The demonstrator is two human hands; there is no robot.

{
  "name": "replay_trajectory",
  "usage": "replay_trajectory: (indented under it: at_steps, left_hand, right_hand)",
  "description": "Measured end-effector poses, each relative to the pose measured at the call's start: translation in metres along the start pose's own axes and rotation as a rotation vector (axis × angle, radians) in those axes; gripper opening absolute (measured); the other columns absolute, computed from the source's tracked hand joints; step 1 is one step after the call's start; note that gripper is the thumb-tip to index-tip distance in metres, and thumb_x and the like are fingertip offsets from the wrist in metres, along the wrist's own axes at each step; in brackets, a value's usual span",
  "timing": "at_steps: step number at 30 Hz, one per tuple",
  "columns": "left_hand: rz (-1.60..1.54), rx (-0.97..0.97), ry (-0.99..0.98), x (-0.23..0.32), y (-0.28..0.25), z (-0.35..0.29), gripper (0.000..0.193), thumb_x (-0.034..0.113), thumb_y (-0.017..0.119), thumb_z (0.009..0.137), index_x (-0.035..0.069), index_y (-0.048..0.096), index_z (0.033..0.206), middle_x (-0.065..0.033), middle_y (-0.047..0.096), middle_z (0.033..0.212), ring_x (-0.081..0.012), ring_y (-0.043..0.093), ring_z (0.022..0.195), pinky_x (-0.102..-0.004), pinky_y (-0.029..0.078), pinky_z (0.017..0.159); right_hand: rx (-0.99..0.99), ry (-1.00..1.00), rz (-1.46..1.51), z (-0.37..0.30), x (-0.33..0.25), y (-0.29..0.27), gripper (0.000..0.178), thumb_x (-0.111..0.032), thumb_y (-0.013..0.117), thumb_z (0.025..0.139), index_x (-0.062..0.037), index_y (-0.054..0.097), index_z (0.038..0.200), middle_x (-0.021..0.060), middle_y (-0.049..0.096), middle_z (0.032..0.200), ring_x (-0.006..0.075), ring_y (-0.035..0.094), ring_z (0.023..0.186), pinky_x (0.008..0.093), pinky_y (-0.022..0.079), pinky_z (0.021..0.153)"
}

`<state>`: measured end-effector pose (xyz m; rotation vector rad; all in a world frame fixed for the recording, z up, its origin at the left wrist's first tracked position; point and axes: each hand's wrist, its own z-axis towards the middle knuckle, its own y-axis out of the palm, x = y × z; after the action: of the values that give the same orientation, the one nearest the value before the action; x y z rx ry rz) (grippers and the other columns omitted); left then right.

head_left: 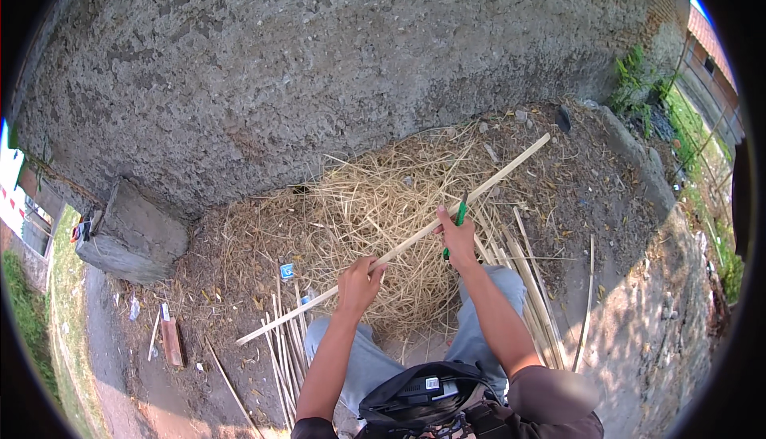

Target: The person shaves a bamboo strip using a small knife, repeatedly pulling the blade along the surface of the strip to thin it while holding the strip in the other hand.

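A long pale bamboo strip [511,166] lies slantwise in front of me, its right end farther away and higher in view. My left hand [359,286] is closed around the strip left of its middle. Farther along, my right hand [458,241] grips a green-handled cutter knife [461,214], its dark blade against the strip. The right thumb presses by the strip's edge; whether those fingers also hold the strip, I cannot tell. Beneath both hands spreads a heap of thin bamboo shavings [351,207].
Several cut strips [531,279] lie beside my right leg, and more thin strips [279,351] by my left. A rough grey wall [319,64] rises behind the heap. To the left stand a concrete block [136,235] and a reddish-brown piece [171,342] on the ground.
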<state>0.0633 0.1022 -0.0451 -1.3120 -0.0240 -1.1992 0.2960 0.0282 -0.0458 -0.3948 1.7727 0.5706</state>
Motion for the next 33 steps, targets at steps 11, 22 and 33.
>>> replay_trajectory:
  at_steps: [11, 22, 33]
  left_hand:
    - [-0.021, -0.053, -0.143, 0.0, 0.0, 0.002, 0.028, 0.025, 0.075, 0.084, 0.004, 0.067, 0.1, -0.0143, 0.07, 0.089, -0.0319, 0.067, 0.073, -0.0409, 0.052, 0.065]
    - [-0.106, 0.141, 0.149, 0.014, 0.014, 0.019, 0.026, 0.014, 0.075, 0.083, 0.006, 0.068, 0.107, -0.0109, 0.067, 0.11, -0.0318, 0.059, 0.107, -0.0435, 0.044, 0.092]
    - [-0.077, 0.151, 0.133, 0.002, 0.026, 0.016, 0.006, 0.004, 0.066, 0.085, 0.006, 0.064, 0.09, -0.0081, 0.067, 0.091, -0.0292, 0.064, 0.061, -0.0385, 0.05, 0.053]
  right_hand:
    - [-0.072, -0.07, 0.028, -0.003, 0.001, 0.003, 0.029, -0.027, 0.069, 0.093, -0.0035, 0.062, 0.078, 0.0043, 0.062, 0.063, 0.0054, 0.043, 0.042, 0.0227, 0.029, 0.037]
    - [-0.247, -0.14, -0.006, -0.01, 0.021, 0.016, 0.022, -0.024, 0.067, 0.094, -0.0024, 0.066, 0.09, 0.0044, 0.064, 0.065, 0.005, 0.045, 0.045, 0.022, 0.033, 0.041]
    - [-0.289, -0.116, -0.046, -0.026, 0.015, 0.024, 0.023, -0.022, 0.067, 0.094, 0.0, 0.067, 0.088, 0.0022, 0.065, 0.065, 0.0046, 0.046, 0.049, 0.0236, 0.034, 0.044]
